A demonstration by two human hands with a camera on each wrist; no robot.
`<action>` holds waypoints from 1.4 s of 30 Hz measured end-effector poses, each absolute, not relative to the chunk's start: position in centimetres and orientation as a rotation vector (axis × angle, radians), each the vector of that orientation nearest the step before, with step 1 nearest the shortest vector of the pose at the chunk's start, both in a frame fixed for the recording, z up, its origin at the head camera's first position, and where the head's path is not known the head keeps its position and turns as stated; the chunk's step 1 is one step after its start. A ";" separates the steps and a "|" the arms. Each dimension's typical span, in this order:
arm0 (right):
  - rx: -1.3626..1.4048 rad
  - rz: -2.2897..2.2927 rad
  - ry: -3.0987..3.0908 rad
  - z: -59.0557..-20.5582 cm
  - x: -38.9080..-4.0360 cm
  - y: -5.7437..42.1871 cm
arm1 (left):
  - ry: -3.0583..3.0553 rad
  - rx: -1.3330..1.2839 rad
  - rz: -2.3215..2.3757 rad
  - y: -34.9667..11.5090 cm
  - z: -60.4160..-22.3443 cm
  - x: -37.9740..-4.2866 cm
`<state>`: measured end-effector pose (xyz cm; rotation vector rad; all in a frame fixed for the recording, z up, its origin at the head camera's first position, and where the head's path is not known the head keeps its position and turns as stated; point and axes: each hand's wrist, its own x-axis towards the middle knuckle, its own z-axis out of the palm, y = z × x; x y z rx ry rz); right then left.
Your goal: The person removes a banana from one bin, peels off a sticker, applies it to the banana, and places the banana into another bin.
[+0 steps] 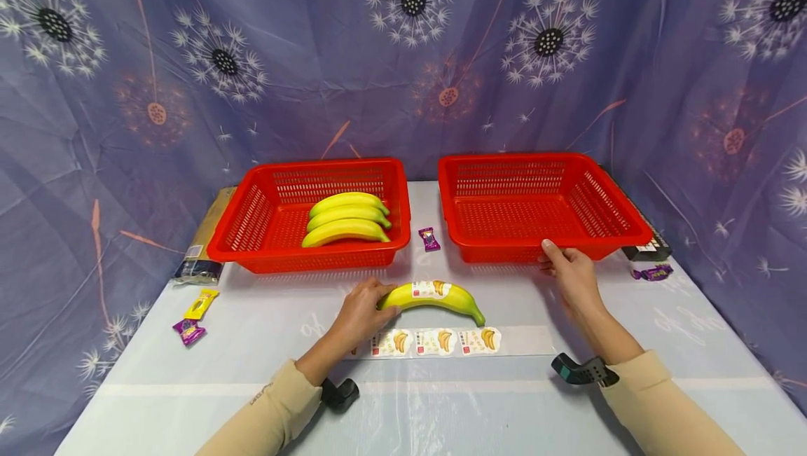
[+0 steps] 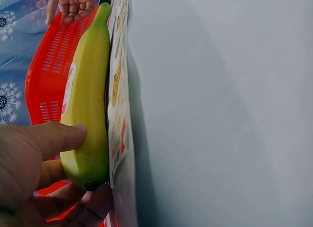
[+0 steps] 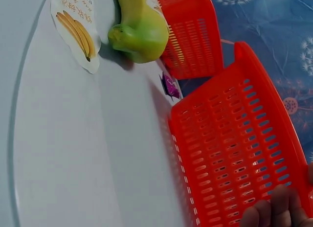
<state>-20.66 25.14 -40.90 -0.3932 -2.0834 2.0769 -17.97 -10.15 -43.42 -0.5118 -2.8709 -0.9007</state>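
The table (image 1: 460,414) bears two red baskets (image 1: 504,218), the left holding three bananas (image 1: 348,216).

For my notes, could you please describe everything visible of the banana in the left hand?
The banana is yellow, unpeeled and gently curved, greener towards its stem, with a white banana-print sticker on its skin. It appears to lie on the table, just beyond the sticker strip, stem rightward; the left hand grips its opposite end.

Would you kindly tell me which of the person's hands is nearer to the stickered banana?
Left: the left hand grips the stickered banana at its blunt end, while the right hand is apart from it, farther right, at the front of the empty red basket.
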 end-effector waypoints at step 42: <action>-0.369 2.153 -2.042 -40.8 -19.9 25.5 | -2.817 -0.513 -0.822 3.3 -33.6 -27.9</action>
